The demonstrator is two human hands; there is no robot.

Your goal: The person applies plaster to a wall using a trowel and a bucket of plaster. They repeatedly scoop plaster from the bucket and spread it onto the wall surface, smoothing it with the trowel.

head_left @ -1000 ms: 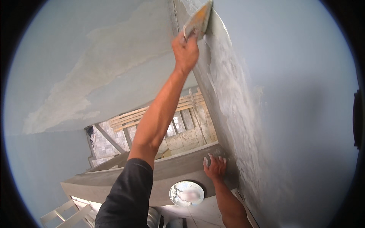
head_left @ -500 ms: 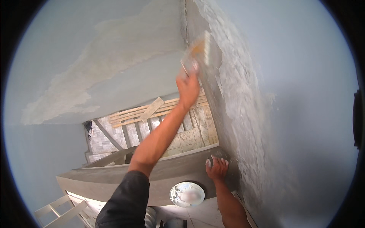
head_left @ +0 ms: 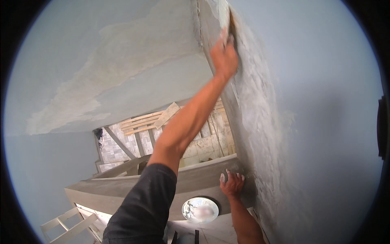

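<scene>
High up, my left hand [head_left: 224, 59] is closed around a flat, wide-bladed putty knife [head_left: 225, 17] held against the right wall [head_left: 260, 105]. The blade appears nearly edge-on, with white on one side and brown on the other. Rough whitish filler covers that strip of wall. My right hand [head_left: 232, 186] rests on the grey ledge [head_left: 170, 185] beside the wall, its fingers apart and whitened at the tips, holding nothing. A round white dish [head_left: 200, 210] with pale paste on it sits on the ledge's near edge, left of my right forearm.
Beyond the ledge is a drop to a stairwell with tiled steps [head_left: 118, 140] and wooden planks [head_left: 142, 122]. At the lower left stands a pale ladder-like frame [head_left: 69, 227]. A patchy grey wall [head_left: 134, 53] rises on the far left.
My left hand has swung up and to the right, bringing the putty knife from in front of the corner onto the right wall. My right hand and the dish have stayed in place.
</scene>
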